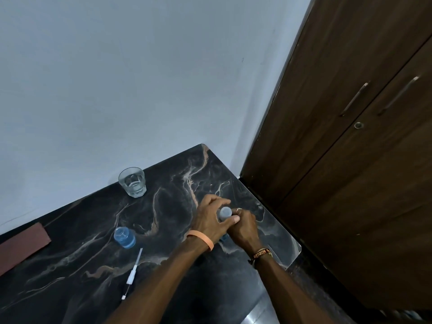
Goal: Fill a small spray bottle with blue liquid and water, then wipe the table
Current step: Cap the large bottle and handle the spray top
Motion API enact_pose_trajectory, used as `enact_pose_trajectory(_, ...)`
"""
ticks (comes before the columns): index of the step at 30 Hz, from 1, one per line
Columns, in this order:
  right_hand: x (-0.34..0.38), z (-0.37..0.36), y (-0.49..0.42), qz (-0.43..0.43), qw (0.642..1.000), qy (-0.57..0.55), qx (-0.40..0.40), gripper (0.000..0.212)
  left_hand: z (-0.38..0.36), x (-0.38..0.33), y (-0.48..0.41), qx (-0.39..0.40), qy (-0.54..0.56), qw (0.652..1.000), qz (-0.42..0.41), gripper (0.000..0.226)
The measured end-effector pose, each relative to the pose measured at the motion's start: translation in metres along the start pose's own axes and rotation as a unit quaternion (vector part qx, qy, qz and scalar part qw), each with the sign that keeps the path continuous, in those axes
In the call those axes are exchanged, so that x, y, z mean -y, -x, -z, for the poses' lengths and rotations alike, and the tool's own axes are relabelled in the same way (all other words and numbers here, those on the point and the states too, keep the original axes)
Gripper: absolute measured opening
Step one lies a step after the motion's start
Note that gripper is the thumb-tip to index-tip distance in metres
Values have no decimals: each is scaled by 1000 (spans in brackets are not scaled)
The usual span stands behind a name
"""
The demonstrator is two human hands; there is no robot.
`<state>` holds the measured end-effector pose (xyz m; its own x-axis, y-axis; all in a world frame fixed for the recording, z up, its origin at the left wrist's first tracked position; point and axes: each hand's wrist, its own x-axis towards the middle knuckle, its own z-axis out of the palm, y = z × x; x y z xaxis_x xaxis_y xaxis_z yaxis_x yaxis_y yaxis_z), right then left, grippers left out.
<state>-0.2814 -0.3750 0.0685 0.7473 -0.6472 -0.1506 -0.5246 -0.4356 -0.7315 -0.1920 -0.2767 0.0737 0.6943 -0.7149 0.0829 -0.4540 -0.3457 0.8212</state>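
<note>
Left hand [208, 220] and right hand [244, 229] clamp their fingers round the small spray bottle [225, 213], well right of the water glass [132, 182] on the worktop [167, 206]

Glossy marbled table [177, 183], clear glass tumbler [132, 182], matt wood cupboard [350, 183]

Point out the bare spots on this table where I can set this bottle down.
Bare marble of the table lies between the glass and the left hand, and at the near left, between the brown strip and the pump tube. It is crowded by the right edge, where the right hand and the left grip the small bottle.
</note>
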Motion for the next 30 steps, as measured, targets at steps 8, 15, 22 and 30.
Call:
enact_pose_trajectory(8, 0, -3, 0, -5, 1000, 7, -11, 6, 4, -7, -3, 28, 14, 999, 25, 36)
enact_pose_trajectory(15, -1, -2, 0, -8, 1000, 21, -12, 7, 5, -11, -2, 31, -22, 999, 17, 38)
enact_pose_trajectory(22, 0, -3, 0, 4, 1000, 5, -15, 7, 7, -18, -4, 37, -50, 998, 20, 28)
enact_pose_trajectory(30, 1, -2, 1, -3, 1000, -10, -17, 23, 10, -25, -7, 42, -83, 996, 10, 22)
